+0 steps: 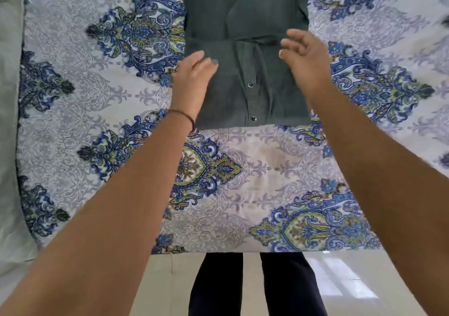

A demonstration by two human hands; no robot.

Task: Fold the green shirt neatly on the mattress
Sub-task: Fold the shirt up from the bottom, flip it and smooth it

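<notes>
Forearms out, hands (pixel 192 77) (pixel 306 58) over shirt (pixel 245 24)

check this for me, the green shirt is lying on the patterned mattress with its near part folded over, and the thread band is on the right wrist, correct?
Not quite. The head view shows the thread band on the left wrist, below the left hand, not the right. The rest holds: the green shirt lies on the patterned mattress with its near part folded over.

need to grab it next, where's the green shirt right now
In the head view the green shirt lies top centre on the patterned bedsheet, between the left hand and right hand.
</notes>
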